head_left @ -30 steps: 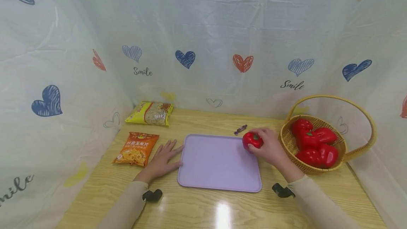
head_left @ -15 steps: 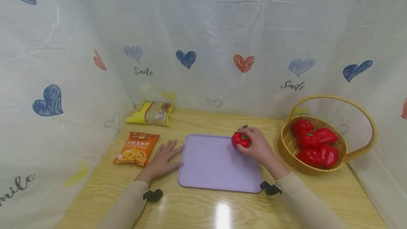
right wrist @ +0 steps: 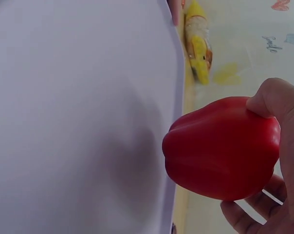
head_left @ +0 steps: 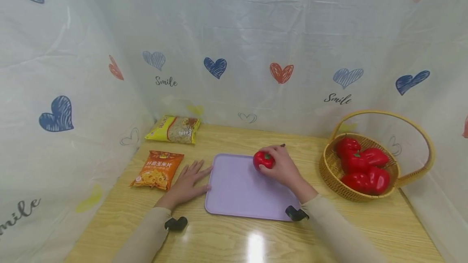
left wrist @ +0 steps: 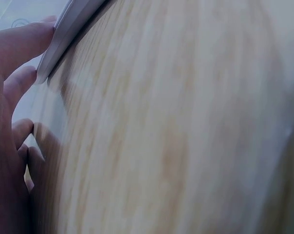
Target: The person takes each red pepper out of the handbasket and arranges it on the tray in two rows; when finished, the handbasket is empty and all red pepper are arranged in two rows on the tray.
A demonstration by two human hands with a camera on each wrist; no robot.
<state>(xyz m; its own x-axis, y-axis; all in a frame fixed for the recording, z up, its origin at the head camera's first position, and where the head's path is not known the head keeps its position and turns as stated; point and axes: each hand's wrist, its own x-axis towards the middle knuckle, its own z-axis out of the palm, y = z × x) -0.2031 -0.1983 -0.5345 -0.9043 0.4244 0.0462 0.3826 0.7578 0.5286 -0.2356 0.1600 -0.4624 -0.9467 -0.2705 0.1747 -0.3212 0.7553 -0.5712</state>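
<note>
A red bell pepper [head_left: 262, 160] is gripped from above by my right hand [head_left: 283, 168], over the far part of a pale purple tray [head_left: 241, 194]. In the right wrist view the pepper [right wrist: 220, 148] hangs between thumb and fingers, a shadow lying on the tray [right wrist: 88, 97] below it. My left hand [head_left: 187, 186] lies with its fingers spread at the tray's left edge. Thumb and fingertips touch that rim in the left wrist view, where the left hand [left wrist: 10, 97] shows beside the tray edge [left wrist: 71, 31].
A wicker basket [head_left: 332, 173] with several red peppers [head_left: 360, 165] stands on the right. An orange snack bag [head_left: 158, 169] lies left of the left hand, a yellow bag [head_left: 174, 129] behind it. A small dark wrapped piece [head_left: 282, 145] is mostly hidden behind the right hand.
My right hand has carried the pepper leftward, from the tray's right edge toward the middle of its far side. The left hand stays where it was.
</note>
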